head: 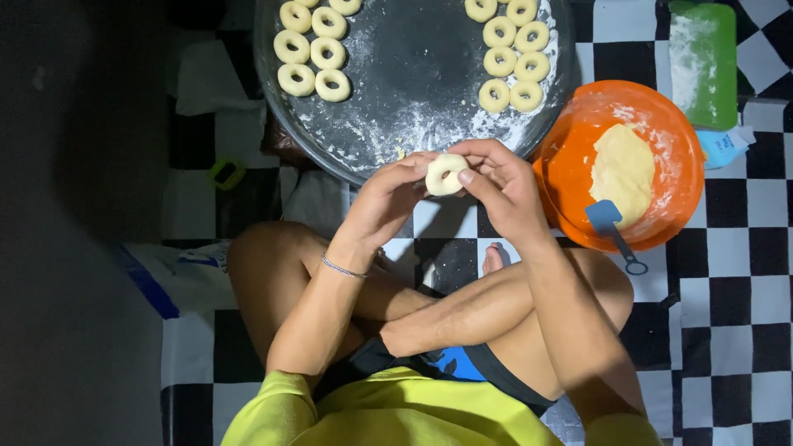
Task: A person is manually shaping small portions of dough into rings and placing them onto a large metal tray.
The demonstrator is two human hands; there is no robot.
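Head view looks straight down on a dough ring (446, 173) pinched between both hands: the left hand (388, 198) has its fingertips closed on the ring's left edge, and the right hand (504, 186) wraps its thumb and fingers over the right edge, so both grips are closed softly on the dough and not clamped flat. The ring sits in the air between the fingertips, its hole open and facing up toward the camera. To shape it well, I judge the pressure should stay light and even, with the ring turned a little at a time so the wall keeps one thickness and the hole stays round; squeezing one side would thin it there. Just beyond the grip lies a wide round tray (413, 124) dusted with flour, with one cluster of finished rings (314, 49) beyond and to the left of the hands and another cluster (512, 58) beyond and slightly right. Close to the right of the grip stands an orange bowl (570, 165) holding a lump of dough (624, 169) and a blue scraper (607, 219). Farther right and beyond is a green floured board (702, 62). Below the grip are the person's crossed legs on a black-and-white checked floor (743, 272).
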